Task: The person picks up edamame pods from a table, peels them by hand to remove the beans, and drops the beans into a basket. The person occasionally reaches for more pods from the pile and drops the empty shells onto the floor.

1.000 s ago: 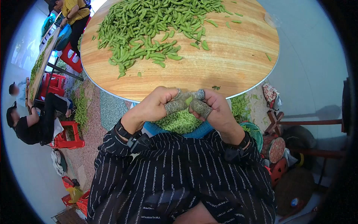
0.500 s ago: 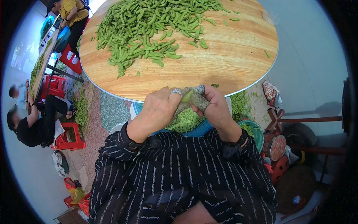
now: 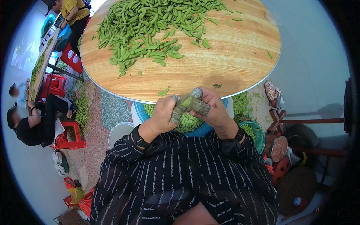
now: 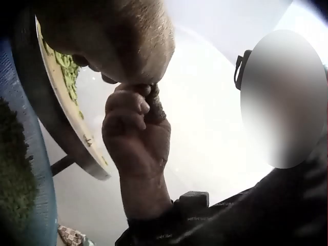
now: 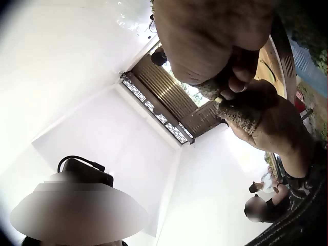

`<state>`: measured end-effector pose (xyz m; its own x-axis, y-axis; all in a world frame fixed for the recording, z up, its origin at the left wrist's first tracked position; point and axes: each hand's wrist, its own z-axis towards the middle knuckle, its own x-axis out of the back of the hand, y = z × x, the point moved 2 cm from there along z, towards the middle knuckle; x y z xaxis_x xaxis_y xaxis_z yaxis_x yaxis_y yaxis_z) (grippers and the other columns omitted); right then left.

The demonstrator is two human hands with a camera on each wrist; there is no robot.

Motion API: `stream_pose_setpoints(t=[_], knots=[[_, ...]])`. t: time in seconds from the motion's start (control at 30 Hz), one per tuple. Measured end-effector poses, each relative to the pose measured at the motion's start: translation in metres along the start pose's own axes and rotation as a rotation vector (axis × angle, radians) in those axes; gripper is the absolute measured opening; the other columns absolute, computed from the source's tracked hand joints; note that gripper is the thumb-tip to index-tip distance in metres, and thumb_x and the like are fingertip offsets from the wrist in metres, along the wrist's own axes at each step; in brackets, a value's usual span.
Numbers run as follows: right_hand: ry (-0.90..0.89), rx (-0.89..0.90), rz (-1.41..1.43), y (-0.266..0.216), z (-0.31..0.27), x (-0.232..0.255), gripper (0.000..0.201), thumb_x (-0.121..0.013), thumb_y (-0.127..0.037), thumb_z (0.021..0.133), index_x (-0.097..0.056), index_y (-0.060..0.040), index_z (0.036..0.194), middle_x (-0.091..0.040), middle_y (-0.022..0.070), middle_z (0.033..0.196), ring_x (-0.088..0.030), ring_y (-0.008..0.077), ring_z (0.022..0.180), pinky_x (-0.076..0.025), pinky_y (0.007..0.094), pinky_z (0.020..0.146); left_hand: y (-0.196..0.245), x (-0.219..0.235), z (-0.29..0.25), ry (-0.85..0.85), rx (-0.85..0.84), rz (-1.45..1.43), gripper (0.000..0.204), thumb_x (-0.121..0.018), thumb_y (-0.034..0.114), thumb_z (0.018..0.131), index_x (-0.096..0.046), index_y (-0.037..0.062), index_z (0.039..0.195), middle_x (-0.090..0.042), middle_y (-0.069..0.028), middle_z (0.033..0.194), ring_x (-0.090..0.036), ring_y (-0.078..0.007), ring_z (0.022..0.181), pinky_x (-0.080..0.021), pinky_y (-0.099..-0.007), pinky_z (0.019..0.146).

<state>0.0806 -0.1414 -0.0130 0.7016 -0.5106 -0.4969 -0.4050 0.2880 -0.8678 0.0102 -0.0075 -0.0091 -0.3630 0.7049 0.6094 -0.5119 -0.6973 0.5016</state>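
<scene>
Between the two hands, in the head view, is a green pod (image 3: 186,101), pinched from both sides over a blue basin (image 3: 139,109) of shelled green beans (image 3: 189,122). The left hand (image 3: 164,113) and the right hand (image 3: 213,107) both have curled fingers, with grey speckled covers on thumbs and forefingers. A single pod (image 3: 163,91) lies on the round wooden table (image 3: 225,63) just beyond the left hand. In the right wrist view only a sliver of green shows between the fingertips; the left wrist view hides the pod.
A large heap of pods (image 3: 150,22) covers the table's far left. On the floor are a white bucket (image 3: 120,132) at left, a green basket (image 3: 255,131) at right and scattered pods. Other people sit or stand by another table (image 3: 39,71) and red stools (image 3: 71,140).
The left hand first moved over the basin, then drew back left. A single pod now lies on the table's near edge, where none was before. Both hands still grip at a pod.
</scene>
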Motion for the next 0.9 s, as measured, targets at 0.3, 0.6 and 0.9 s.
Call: stream_pose_setpoints(t=[0.3,0.6,0.9], knots=[[0.087,0.005,-0.175,-0.014,-0.006,-0.005,0.02,-0.052,-0.009,0.082,-0.053,-0.0015,0.101,-0.054,-0.002,0.072,-0.047,0.0037,0.058,-0.037,0.0164,0.049,0.011,0.02,0.005,-0.148,0.164,0.258,0.03,-0.06,0.002,0.059,-0.044,-0.0002,0.084,-0.05,-0.0158,0.066,-0.052,-0.0347,0.062,-0.04,-0.0392,0.053],[0.012,-0.119,-0.082,-0.016,-0.013,-0.001,0.018,-0.052,-0.015,0.083,-0.054,-0.002,0.095,-0.051,-0.0024,0.067,-0.043,0.003,0.054,-0.033,0.0159,0.046,0.004,0.019,0.004,-0.197,0.403,-0.408,0.016,-0.052,0.007,0.074,-0.048,0.0016,0.089,-0.054,-0.0154,0.075,-0.054,-0.0333,0.07,-0.042,-0.0323,0.059],[-0.037,-0.16,-0.135,-0.018,-0.012,-0.011,0.017,-0.053,-0.02,0.084,-0.055,-0.0029,0.088,-0.05,-0.0011,0.062,-0.041,0.0036,0.049,-0.032,0.0166,0.042,0.008,0.024,0.011,-0.295,0.372,-0.471,0.01,-0.05,0.008,0.078,-0.05,0.0016,0.084,-0.053,-0.0141,0.074,-0.053,-0.0324,0.069,-0.042,-0.0304,0.061]])
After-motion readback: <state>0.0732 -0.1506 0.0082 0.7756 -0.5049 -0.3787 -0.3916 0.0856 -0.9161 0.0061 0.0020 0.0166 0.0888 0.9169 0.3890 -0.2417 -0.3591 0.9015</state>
